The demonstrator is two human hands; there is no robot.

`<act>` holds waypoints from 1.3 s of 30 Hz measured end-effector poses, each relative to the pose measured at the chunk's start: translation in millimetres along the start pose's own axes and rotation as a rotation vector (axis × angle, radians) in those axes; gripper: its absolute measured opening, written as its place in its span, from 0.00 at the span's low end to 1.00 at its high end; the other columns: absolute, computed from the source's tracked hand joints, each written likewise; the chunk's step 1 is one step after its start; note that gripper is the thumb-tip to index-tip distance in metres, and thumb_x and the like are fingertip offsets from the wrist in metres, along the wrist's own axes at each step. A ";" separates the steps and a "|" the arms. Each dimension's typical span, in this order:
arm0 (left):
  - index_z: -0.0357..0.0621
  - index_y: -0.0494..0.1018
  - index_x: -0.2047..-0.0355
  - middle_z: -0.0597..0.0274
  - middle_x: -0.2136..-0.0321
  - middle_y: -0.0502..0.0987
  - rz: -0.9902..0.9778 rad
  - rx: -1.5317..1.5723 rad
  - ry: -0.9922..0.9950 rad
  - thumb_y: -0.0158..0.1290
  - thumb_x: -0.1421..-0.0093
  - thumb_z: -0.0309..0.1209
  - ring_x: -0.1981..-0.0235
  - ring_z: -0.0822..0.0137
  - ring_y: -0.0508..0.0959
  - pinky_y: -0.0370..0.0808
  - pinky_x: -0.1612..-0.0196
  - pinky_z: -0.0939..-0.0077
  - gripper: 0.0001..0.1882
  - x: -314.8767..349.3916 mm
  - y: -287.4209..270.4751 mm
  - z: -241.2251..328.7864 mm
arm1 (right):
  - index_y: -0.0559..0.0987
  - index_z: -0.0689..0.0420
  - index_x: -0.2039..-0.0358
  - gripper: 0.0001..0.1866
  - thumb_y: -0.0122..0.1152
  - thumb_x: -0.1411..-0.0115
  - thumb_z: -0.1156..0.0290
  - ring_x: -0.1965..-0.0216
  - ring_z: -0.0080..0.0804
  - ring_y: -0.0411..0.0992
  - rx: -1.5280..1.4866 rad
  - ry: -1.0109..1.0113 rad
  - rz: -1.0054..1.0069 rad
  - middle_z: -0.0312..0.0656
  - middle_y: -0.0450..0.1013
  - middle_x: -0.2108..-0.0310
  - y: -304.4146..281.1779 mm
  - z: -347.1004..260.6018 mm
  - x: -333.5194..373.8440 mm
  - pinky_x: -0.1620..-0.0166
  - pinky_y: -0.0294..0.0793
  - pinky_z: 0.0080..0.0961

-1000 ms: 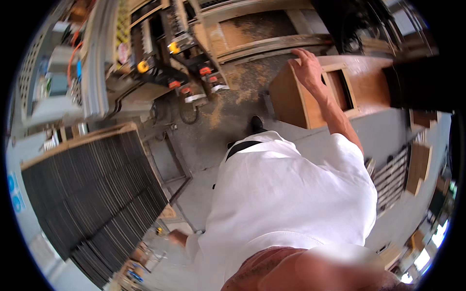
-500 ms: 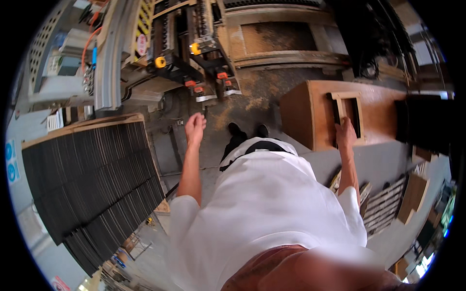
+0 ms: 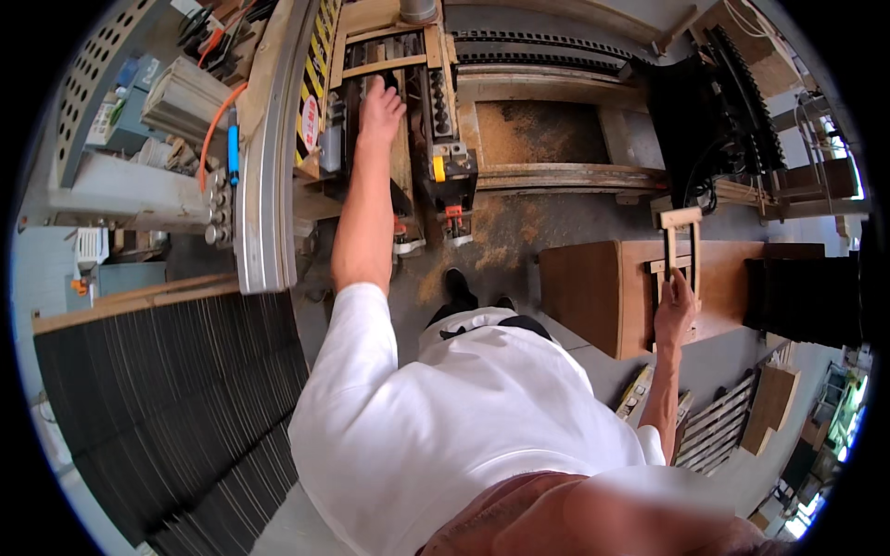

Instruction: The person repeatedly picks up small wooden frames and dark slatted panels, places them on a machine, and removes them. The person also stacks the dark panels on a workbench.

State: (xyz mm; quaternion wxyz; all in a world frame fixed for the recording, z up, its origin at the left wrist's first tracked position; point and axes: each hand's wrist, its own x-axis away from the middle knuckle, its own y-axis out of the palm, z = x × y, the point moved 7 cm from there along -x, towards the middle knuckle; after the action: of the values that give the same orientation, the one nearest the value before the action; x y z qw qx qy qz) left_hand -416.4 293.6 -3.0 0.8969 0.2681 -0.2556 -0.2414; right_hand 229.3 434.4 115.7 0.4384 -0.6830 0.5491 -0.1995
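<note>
My right hand (image 3: 677, 310) is closed on a small rectangular wooden frame (image 3: 681, 219) with dark inner sides. The frame is tilted up over a brown wooden box (image 3: 579, 292), and a second similar frame (image 3: 655, 269) shows behind it on the box top. My left hand (image 3: 380, 113) is stretched out over the machine, fingers loosely bent and apart, with nothing seen in them. Just beyond its fingertips lies another wooden frame (image 3: 385, 66), set on the machine's two black clamp rails. Whether the fingers touch that frame I cannot tell.
A grey metal beam (image 3: 264, 185) with an orange hose (image 3: 211, 130) runs left of the clamps. Stacked black slats (image 3: 176, 371) stand at lower left. A black cable chain (image 3: 547, 48) crosses the back. Sawdust (image 3: 505, 236) lies on the floor.
My left hand has reached forward from beside my body to the clamp rails. My right hand has raised the wooden frame off the box, baring another one under it.
</note>
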 end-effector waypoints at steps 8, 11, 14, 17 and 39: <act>0.46 0.44 0.34 0.48 0.34 0.40 0.012 0.369 -0.008 0.50 0.36 0.39 0.32 0.50 0.41 0.48 0.34 0.45 0.36 -44.4 14.1 15.4 | 0.78 0.58 0.58 0.15 0.59 0.48 0.82 0.59 0.45 0.72 -0.088 -0.523 -0.116 0.46 0.74 0.59 66.0 -188.0 -35.8 0.57 0.73 0.33; 0.40 0.54 0.40 0.50 0.41 0.55 -0.014 0.329 -0.017 0.52 0.38 0.32 0.38 0.53 0.56 0.56 0.35 0.49 0.29 -4.4 0.7 4.5 | 0.78 0.56 0.59 0.15 0.60 0.49 0.79 0.60 0.44 0.71 -0.118 -0.725 -0.174 0.43 0.75 0.61 109.4 -253.7 -59.1 0.57 0.72 0.35; 0.45 0.68 0.51 0.59 0.54 0.71 -0.071 0.288 -0.096 0.51 0.37 0.32 0.49 0.59 0.69 0.68 0.44 0.56 0.15 68.6 -14.7 -28.7 | 0.77 0.54 0.58 0.15 0.58 0.48 0.79 0.60 0.42 0.70 -0.114 -0.930 -0.218 0.41 0.75 0.60 162.0 -314.7 -79.5 0.59 0.73 0.35; 0.46 0.68 0.50 0.62 0.55 0.72 -0.080 0.298 -0.162 0.48 0.36 0.30 0.52 0.61 0.73 0.71 0.46 0.57 0.14 151.3 -44.5 -64.5 | 0.77 0.53 0.57 0.18 0.58 0.50 0.77 0.60 0.42 0.70 -0.123 -1.081 -0.328 0.40 0.75 0.63 234.9 -369.4 -95.4 0.56 0.70 0.34; 0.43 0.70 0.53 0.64 0.59 0.75 0.545 0.325 0.028 0.54 0.41 0.28 0.56 0.65 0.76 0.76 0.53 0.63 0.15 344.6 -140.7 -154.1 | 0.77 0.42 0.51 0.21 0.56 0.47 0.72 0.55 0.34 0.70 0.282 -1.395 -0.338 0.37 0.78 0.61 433.8 -493.3 -176.8 0.53 0.63 0.34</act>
State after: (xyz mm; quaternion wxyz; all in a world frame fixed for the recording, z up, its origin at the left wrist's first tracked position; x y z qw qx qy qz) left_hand -108.1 48.1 -86.4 0.8773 0.3328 -0.3412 0.0557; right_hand -448.3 405.2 62.2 0.7331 -0.6637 -0.0019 0.1483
